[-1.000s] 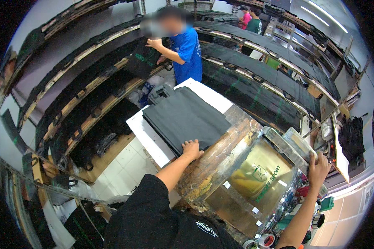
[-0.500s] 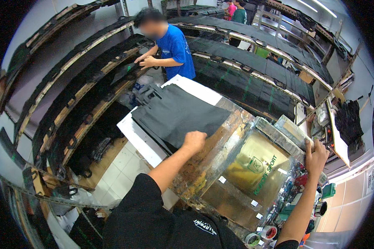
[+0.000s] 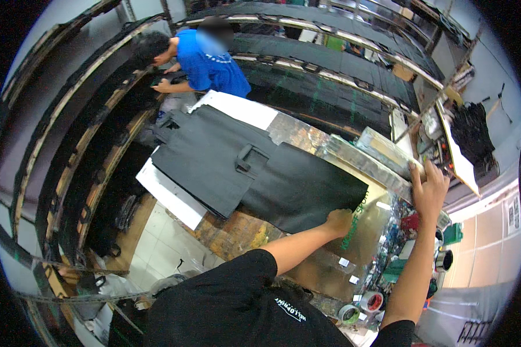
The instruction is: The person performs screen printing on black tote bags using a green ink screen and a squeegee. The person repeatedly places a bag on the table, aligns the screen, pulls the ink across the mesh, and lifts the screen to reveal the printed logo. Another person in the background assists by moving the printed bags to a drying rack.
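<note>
My left hand (image 3: pixel 340 221) is closed on the near right corner of a flat black bag (image 3: pixel 307 188) with a cut-out handle (image 3: pixel 250 159). This bag lies stretched from a stack of similar black bags (image 3: pixel 205 153) across a yellow-gold panel (image 3: pixel 376 217) with green lettering, covering much of it. A long grey, paint-smeared bar (image 3: pixel 373 163) runs along the panel's far side. At its right end, my right hand (image 3: pixel 429 188) has its fingers bent over the bar; their exact hold is partly hidden. White board (image 3: pixel 173 194) shows under the stack.
A person in a blue shirt (image 3: pixel 208 66) leans toward the left racks (image 3: pixel 92 124), which hold black pieces. More racks (image 3: pixel 330 72) stand beyond the worktable (image 3: pixel 237 231). Tape rolls (image 3: pixel 371 301), cups (image 3: pixel 444 260) and a green container (image 3: pixel 453 233) crowd the near right.
My left hand has moved right from the stack, drawing a black bag over the panel. My right hand stays at the bar. The person in blue has bent down toward the left racks.
</note>
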Tool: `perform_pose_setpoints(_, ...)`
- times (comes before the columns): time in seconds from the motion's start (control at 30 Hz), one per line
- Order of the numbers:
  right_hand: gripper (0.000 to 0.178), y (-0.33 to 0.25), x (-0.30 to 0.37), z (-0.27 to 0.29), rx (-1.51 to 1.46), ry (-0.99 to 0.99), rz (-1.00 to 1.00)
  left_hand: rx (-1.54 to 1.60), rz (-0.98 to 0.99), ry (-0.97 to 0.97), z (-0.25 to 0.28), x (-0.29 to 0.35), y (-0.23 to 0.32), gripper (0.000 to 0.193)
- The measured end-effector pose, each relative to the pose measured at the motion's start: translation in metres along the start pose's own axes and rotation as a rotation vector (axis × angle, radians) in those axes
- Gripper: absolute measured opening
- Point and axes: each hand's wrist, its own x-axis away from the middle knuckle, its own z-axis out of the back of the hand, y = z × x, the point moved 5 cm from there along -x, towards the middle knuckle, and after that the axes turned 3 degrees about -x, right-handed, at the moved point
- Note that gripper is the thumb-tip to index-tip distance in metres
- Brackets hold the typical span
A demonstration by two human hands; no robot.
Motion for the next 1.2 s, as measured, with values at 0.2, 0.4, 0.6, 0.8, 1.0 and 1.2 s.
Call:
perform_pose_setpoints(0.2,0.042,0.006,0.004,0.001,-0.005,-0.020,-0.051,0.269,0.144,-0.180,-0.012,0.023,0.035,0.066)
perform_pose_setpoints(0.4,0.046,0.001,0.002,0.005,-0.081,0.025,-0.044,-0.132,-0.267,-0.164,-0.030,0.071,-0.009,0.088)
perform_pose_setpoints(0.6,0.046,0.009,0.003,0.002,-0.098,0.082,-0.015,-0.027,-0.544,-0.023,0.025,0.105,-0.080,0.087)
perform_pose_setpoints(0.8,0.050,0.007,-0.001,0.002,-0.086,0.028,-0.041,-0.376,-0.552,-0.097,0.022,0.149,-0.119,0.109)
perform_pose_setpoints(1.0,0.060,0.026,-0.007,-0.004,-0.035,-0.015,-0.061,-0.299,-0.464,-0.038,-0.029,0.124,-0.085,0.122)
perform_pose_setpoints(1.2,0.070,0.021,-0.014,-0.008,-0.040,0.083,-0.005,-0.293,-0.393,-0.043,-0.041,0.107,-0.037,0.124)
